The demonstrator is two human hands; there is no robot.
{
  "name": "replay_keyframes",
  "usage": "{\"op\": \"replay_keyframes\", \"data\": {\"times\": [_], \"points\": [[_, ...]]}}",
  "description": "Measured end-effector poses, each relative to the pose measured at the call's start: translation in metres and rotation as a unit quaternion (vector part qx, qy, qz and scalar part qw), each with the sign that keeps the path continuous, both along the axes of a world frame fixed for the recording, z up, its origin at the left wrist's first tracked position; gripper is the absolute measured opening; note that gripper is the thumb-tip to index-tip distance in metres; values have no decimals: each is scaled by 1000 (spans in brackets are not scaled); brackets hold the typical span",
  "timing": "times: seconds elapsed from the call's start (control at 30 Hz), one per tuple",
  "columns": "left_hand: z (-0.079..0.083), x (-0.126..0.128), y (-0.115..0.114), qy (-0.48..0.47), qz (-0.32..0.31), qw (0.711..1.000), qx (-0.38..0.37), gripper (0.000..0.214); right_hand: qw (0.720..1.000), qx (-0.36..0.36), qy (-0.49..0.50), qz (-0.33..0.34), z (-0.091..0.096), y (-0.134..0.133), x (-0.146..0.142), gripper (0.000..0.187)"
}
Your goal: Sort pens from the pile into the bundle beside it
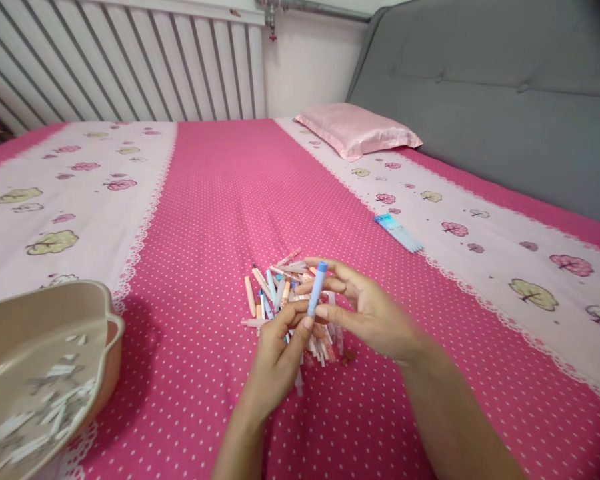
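Observation:
A short, light blue pen [317, 290] with a darker blue end stands nearly upright between my two hands. My left hand [284, 343] pinches its lower end between thumb and fingers. The thumb of my right hand [363, 308] presses near the pen's lower part, while its curled fingers reach behind the barrel. Right below both hands lies a loose pile of pens and pen parts [271, 283] in pink, peach, white and blue. My hands cover much of that pile.
At the lower left stands a beige plastic basin [113, 340] with several white and grey pieces inside. A pack of light blue sticks [399, 232] lies to the right on the pink dotted bedspread [220, 200]. Farther back are a pink pillow [353, 127], a grey headboard [490, 87] and a radiator [145, 63].

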State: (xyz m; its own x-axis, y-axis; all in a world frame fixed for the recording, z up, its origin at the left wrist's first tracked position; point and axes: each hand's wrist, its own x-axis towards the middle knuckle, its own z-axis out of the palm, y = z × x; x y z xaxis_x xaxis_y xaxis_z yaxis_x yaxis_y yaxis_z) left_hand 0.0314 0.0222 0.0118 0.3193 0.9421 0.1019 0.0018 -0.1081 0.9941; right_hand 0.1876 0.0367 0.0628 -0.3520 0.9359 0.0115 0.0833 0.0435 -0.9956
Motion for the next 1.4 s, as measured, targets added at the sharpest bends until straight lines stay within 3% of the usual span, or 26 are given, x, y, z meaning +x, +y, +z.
{"op": "replay_keyframes", "data": {"times": [0.27, 0.47, 0.7, 0.83, 1.03, 1.17, 1.4], "points": [[1, 0, -2, 9, 8, 1000, -4, 24, 999, -25, 37, 9, 0, 2, -1, 44], [-1, 1, -1, 2, -3, 1000, -13, 27, 999, 15, -20, -27, -2, 4, -1, 46], [-1, 0, -1, 22, 12, 1000, 7, 24, 985, 59, -128, -102, 1, 1, -5, 32], [1, 0, -1, 29, 13, 999, 16, 21, 977, 72, -159, -122, 0, 1, -8, 40], [0, -1, -1, -2, 10, 1000, 6, 24, 998, 16, -38, -38, 1, 0, -3, 61], [-1, -1, -2, -14, -1, 1000, -18, 25, 1000, -8, 22, 12, 2, 0, 0, 56], [-1, -1, -2, -2, -2, 1000, -18, 25, 1000, 16, -4, -13, -1, 3, -2, 50]]}}
